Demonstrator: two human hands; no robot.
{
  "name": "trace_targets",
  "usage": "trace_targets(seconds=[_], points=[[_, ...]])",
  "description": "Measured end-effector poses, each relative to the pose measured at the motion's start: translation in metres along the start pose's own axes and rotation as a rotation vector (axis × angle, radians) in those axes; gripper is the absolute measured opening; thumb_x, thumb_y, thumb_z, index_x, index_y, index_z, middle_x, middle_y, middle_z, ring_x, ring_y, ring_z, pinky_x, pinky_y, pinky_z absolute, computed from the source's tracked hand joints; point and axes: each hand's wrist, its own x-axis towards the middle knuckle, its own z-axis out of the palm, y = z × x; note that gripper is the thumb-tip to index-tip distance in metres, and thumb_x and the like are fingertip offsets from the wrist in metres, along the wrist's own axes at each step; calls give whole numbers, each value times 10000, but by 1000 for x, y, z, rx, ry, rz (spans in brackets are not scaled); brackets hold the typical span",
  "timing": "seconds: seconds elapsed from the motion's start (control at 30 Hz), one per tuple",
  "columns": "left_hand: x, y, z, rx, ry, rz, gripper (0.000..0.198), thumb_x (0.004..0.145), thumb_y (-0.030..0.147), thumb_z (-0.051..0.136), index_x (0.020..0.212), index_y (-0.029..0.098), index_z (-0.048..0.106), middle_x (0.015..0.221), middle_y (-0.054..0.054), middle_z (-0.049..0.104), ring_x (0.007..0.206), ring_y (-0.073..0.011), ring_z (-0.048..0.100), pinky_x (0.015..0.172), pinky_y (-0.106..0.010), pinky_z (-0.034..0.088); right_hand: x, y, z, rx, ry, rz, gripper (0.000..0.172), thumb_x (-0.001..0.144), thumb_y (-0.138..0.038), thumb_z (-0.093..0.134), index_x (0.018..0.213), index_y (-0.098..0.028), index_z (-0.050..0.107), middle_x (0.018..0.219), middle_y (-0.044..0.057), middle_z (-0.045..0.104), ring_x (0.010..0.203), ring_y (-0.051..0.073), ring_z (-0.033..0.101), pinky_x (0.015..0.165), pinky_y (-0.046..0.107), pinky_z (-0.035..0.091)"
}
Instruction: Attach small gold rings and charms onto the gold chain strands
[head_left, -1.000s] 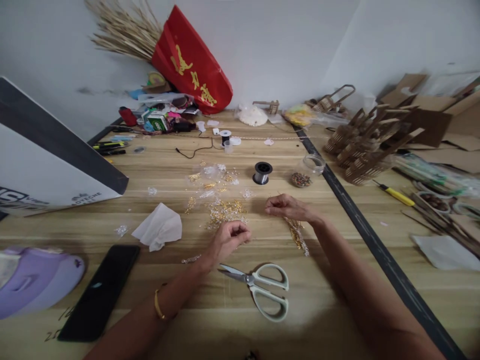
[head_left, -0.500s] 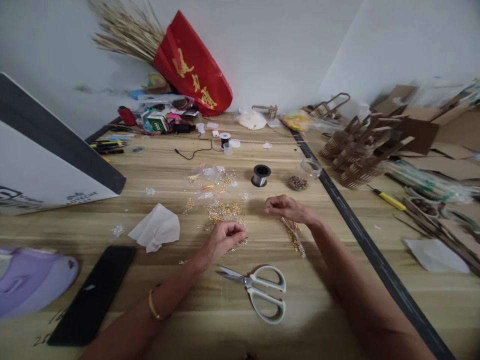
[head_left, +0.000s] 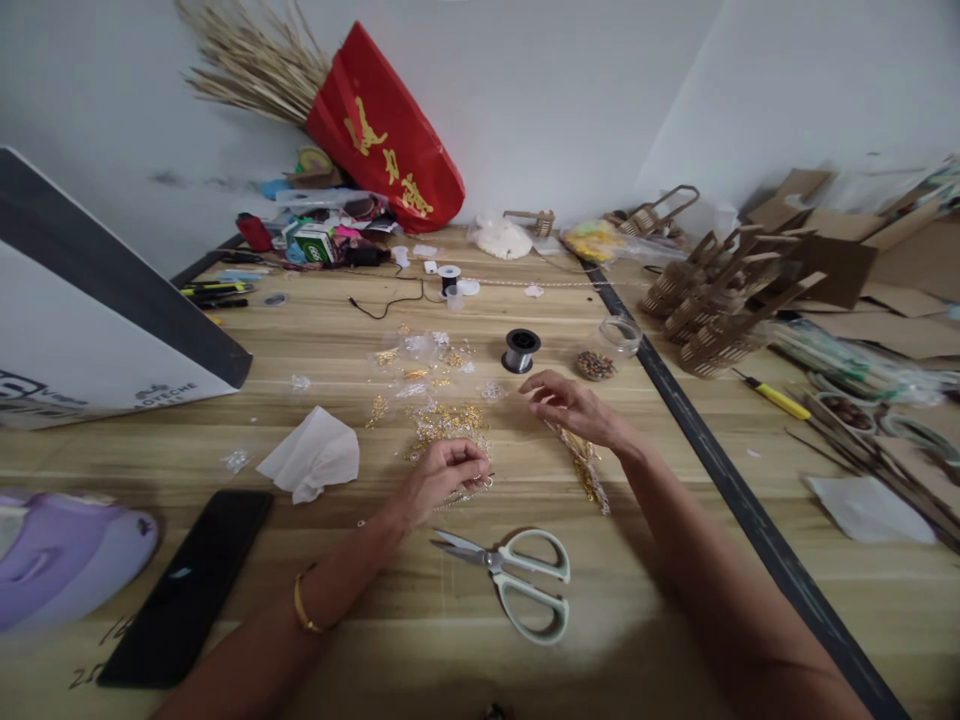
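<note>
My left hand is closed in a pinch on a thin silvery chain, with a small ring by the fingertips. Much of the chain is hidden beneath the hand. My right hand hovers to the right, index finger stretched out and apart from the thumb; no object shows clearly between them. Below it lies a bundle of gold and silvery chains. Beyond my left hand, small gold and silver findings are scattered in a pile. Scissors with pale handles lie partly open nearer to me.
A wire spool stands beyond my hands, near a heap of coloured beads and a clear round container. To the left are a white tissue, a black phone and a large box. Small woven baskets stand right.
My right hand has shifted slightly up and left, and its index finger has spread from the thumb. My left hand keeps its pinch; the chain's tail has drawn in toward it.
</note>
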Motion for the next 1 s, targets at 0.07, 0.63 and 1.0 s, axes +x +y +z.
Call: trace_targets(seconds=[0.07, 0.63, 1.0], points=[[0, 1, -1, -57, 6, 10, 228, 657, 313, 717, 685, 112, 612, 609, -11, 616, 561, -89, 529, 585, -228, 426, -1, -6, -2, -84, 105, -39, 237, 820, -314, 596, 1023, -196, 615, 1127, 80, 579, 1010, 200, 562, 800, 305, 463], [0, 2, 0, -59, 83, 35, 235, 626, 317, 728, 673, 116, 615, 604, -3, 608, 565, -90, 525, 577, -226, 416, -17, -61, 2, 51, 51, 179, 296, 821, -330, 597, 1059, -153, 590, 443, -57, 517, 380, 79, 476, 401, 186, 332], [0, 4, 0, -34, 84, 57, 275, 609, 351, 747, 657, 114, 614, 594, -4, 606, 560, -90, 531, 578, -224, 425, -11, -50, 40, -97, -159, -15, 128, 846, -220, 549, 855, -158, 661, 780, 31, 682, 663, 121, 597, 597, 213, 431]])
